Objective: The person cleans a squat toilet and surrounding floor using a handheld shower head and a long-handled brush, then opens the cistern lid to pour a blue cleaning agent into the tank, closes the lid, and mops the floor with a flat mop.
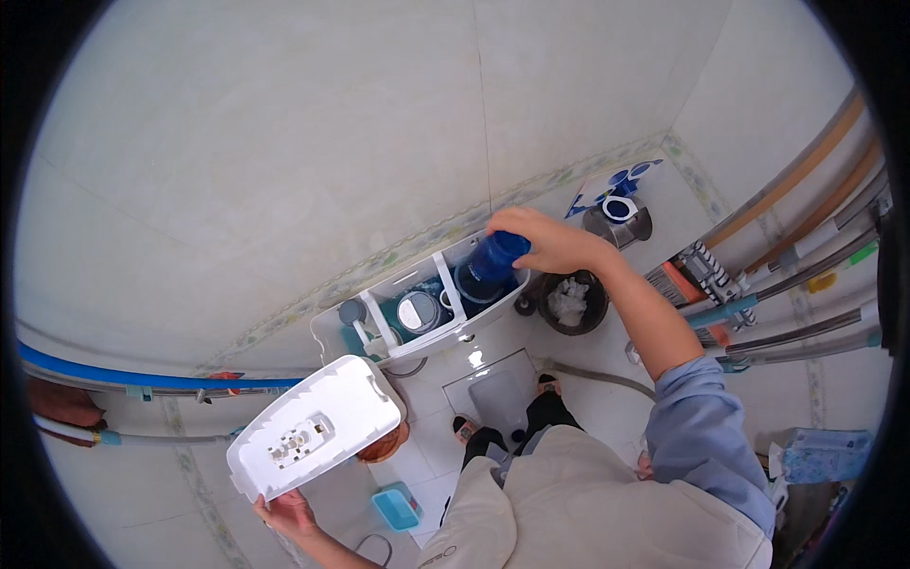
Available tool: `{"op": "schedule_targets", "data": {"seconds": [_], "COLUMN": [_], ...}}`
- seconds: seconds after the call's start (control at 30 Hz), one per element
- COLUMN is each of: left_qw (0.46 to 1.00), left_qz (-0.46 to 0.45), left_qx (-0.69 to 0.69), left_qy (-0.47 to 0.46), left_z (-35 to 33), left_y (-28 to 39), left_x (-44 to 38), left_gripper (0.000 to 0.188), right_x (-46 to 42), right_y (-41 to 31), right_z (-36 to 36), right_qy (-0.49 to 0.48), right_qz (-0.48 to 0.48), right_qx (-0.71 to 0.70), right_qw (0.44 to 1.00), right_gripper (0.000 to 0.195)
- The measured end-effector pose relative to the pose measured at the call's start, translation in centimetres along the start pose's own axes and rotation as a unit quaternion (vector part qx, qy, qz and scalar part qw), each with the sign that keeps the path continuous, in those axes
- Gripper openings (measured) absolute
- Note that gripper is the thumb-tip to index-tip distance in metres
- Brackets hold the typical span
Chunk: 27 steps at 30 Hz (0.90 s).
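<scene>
My left hand [290, 509] grips the lower end of a white plastic cistern lid [348, 402], its ribbed underside facing up. At the wall, a white toilet cistern [427, 346] stands uncovered, with crossbars dividing its top into sections and blue-green water [390, 313] inside. My right hand [544, 240] is closed around a blue translucent plastic bottle [492, 257], tilted in the cistern's right section. Its lower end is partly hidden inside. A round grey-and-white flush valve [419, 313] fills the middle section. To the left is a grey-capped fill valve [352, 311].
A dark bin [573, 328] with a crumpled plastic bag stands right of the cistern. Behind it are a metal container [643, 220] and a blue-and-white printed packet [590, 190]. Brushes [672, 283] and mop handles line the right wall. A turquoise basin [397, 509] lies on the floor.
</scene>
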<state>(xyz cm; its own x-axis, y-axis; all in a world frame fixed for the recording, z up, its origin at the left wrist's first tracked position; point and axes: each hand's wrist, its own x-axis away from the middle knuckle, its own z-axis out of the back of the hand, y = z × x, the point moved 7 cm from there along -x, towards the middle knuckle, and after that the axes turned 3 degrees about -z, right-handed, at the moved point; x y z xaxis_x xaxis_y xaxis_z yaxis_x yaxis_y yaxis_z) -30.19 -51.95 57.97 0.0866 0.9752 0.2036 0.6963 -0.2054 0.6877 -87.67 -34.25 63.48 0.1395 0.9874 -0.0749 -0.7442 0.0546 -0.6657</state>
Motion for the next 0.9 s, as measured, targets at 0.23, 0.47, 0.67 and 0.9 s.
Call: {"op": "schedule_targets", "data": {"seconds": [0.23,0.47,0.67,0.9], "left_qw": [1.000,1.000,1.000,1.000], "left_qz": [0.008,-0.001,0.004,0.001], "left_qx": [-0.002,-0.004,-0.019,-0.013], "left_qy": [-0.022,0.012,-0.001,0.017], "left_z": [-0.4,1.0,0.2,0.9], "left_y": [-0.2,0.2,-0.2,-0.1], "left_x": [0.3,0.4,0.4,0.3], "left_gripper": [0.055,0.054,0.053,0.051], "right_x": [0.3,0.6,0.5,0.1], "right_y": [-0.8,-1.4,-0.3,-0.4], "right_z": [0.2,1.4,0.1,-0.1], "right_qy": [-0.023,-0.024,-0.026,-0.052], "right_qz": [-0.007,-0.019,0.015,0.037], "right_qx": [-0.058,-0.095,-0.117,-0.098], "right_qw": [0.998,0.995,0.993,0.993], "right_gripper": [0.055,0.056,0.053,0.051]}}
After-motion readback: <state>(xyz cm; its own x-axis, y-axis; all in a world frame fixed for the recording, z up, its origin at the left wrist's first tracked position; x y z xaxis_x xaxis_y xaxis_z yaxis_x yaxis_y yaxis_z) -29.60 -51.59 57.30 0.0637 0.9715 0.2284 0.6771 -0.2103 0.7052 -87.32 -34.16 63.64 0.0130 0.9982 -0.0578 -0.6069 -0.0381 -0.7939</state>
